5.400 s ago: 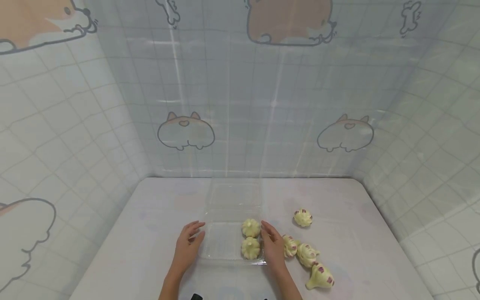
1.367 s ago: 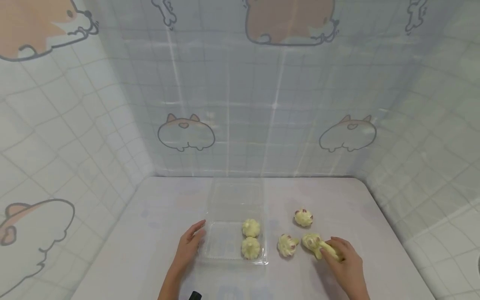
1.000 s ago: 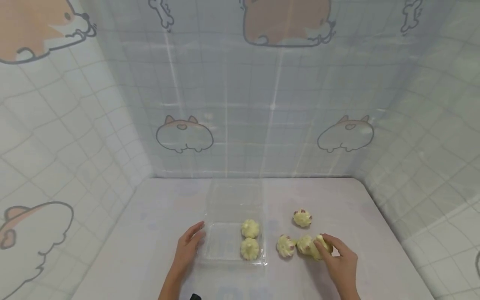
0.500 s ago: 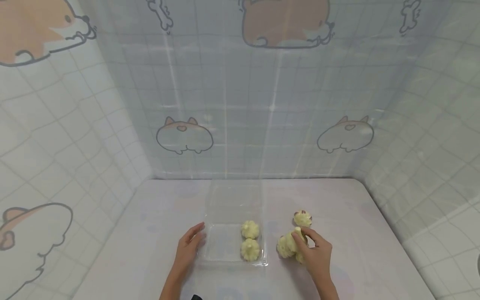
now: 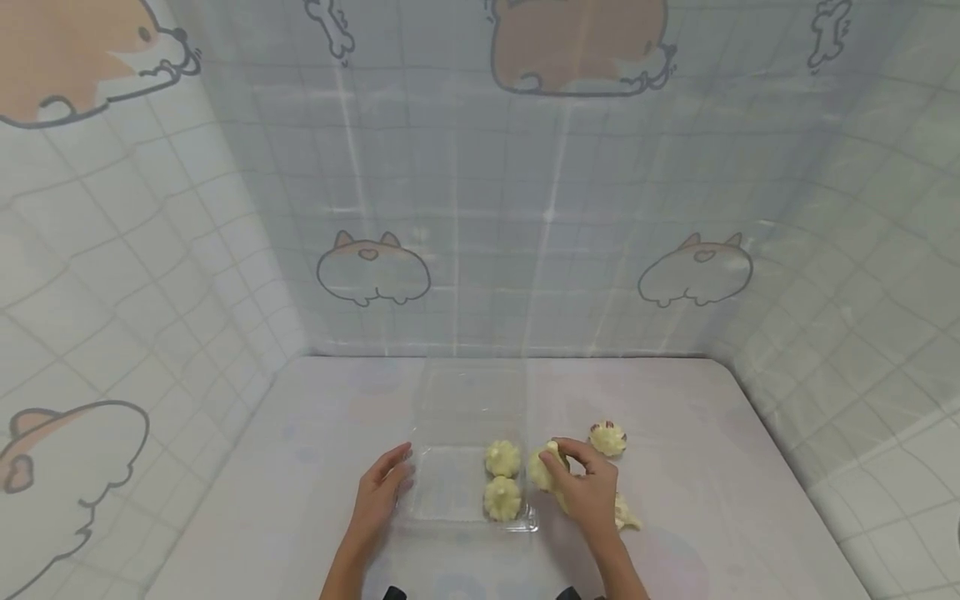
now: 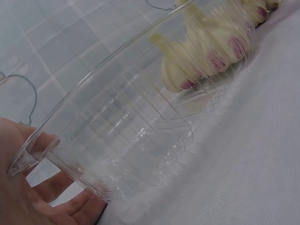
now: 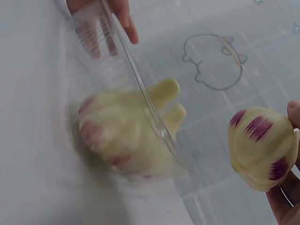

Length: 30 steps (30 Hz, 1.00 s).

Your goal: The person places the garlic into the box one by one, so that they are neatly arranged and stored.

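Note:
A clear plastic box with its lid laid back holds two garlic bulbs in a column along its right side. My left hand rests against the box's left wall, its fingers loosely bent and touching the plastic in the left wrist view. With thumb and fingers my right hand pinches another garlic bulb, cream with purple patches, by its stem. This bulb is raised just outside the box's right wall. Part of a bulb below it is hidden by my hand.
One loose garlic bulb lies on the white tabletop at the right rear. Another bulb sits partly behind my right hand. The clear lid reaches toward the back wall.
My right hand has taken up a garlic bulb from the right of the group and carried it leftward over the other bulbs to the box's right side. My left hand stays in place.

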Motion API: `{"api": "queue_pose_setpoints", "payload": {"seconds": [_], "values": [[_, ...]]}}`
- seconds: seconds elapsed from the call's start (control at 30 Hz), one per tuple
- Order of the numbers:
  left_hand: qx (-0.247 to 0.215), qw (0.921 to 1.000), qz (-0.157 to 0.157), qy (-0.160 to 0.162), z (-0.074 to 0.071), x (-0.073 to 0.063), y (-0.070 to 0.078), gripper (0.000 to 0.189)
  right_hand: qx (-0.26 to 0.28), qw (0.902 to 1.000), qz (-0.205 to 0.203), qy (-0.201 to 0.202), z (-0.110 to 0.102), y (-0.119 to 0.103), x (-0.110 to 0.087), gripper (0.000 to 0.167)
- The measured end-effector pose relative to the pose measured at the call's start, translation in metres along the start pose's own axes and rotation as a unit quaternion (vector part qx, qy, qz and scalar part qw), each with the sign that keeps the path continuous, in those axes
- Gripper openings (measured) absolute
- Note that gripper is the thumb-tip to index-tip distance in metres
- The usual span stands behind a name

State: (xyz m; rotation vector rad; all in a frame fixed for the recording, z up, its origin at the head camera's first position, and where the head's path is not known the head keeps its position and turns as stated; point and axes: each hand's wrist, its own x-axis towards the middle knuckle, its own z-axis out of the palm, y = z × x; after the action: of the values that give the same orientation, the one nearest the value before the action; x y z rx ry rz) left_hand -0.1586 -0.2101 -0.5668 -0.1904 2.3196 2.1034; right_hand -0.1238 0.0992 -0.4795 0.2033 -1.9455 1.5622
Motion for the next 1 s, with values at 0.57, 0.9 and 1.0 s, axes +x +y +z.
{"api": "queue_pose_setpoints", "payload": {"seconds": [0.57,0.9,1.0], "values": [[-0.006,0.9999,-0.012,-0.011,-0.001,0.001,0.004,0.038,0.048,0.9937,0.021,-0.099,0.034,-0.016,0.007,0.018],[-0.013,0.9994,-0.023,-0.020,-0.001,-0.003,0.017,0.038,0.032,0.9901,-0.031,-0.133,0.049,-0.025,0.020,0.016],[-0.011,0.9996,-0.021,-0.015,-0.001,0.001,0.006,0.038,0.036,0.9877,-0.038,-0.147,0.055,-0.025,0.023,0.016]]}}
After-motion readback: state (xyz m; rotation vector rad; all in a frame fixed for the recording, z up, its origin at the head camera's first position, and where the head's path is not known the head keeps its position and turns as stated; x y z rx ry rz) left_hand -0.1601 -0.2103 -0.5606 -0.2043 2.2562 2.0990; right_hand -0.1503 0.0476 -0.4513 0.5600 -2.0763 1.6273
